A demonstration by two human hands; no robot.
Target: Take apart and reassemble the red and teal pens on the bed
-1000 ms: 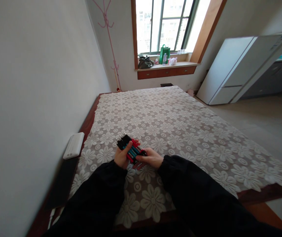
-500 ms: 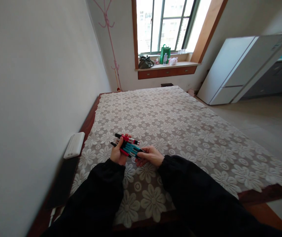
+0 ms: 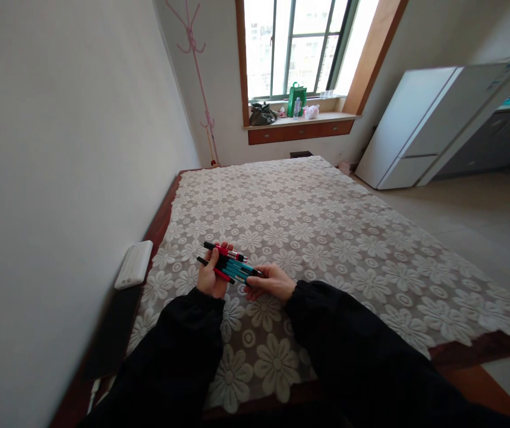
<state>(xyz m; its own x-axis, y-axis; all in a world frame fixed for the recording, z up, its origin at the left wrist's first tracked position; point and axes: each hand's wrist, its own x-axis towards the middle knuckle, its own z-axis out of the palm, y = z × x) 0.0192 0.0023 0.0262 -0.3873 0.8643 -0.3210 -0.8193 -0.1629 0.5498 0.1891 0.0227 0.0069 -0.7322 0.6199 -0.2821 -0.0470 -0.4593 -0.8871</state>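
Nearest you, both black sleeves reach over the near edge of the table (image 3: pixel 482 351), where dark wood shows below the lace tablecloth (image 3: pixel 326 238). Your left hand (image 3: pixel 210 278) is closed around a bundle of pens (image 3: pixel 228 267), red, teal and black, its fingers curled over the barrels with the tips fanning out to the left. Your right hand (image 3: pixel 269 282) pinches the right end of the same bundle between thumb and fingers. The bundle sits just above the cloth, close to the table's near left corner.

To the left, a white box (image 3: pixel 134 264) lies on the narrow strip between table edge and wall (image 3: pixel 59 148), so there is little room on that side. Ahead and to the right the cloth runs flat and bare to the far edge. Beyond it stands the windowsill (image 3: pixel 299 119) with a green bag (image 3: pixel 296 98), and a white cabinet (image 3: pixel 419 125) to the right, over open floor.

Against a second ago, the pens have gone from a tight upright block to a loose spread lying across your left palm, and both hands sit slightly higher.
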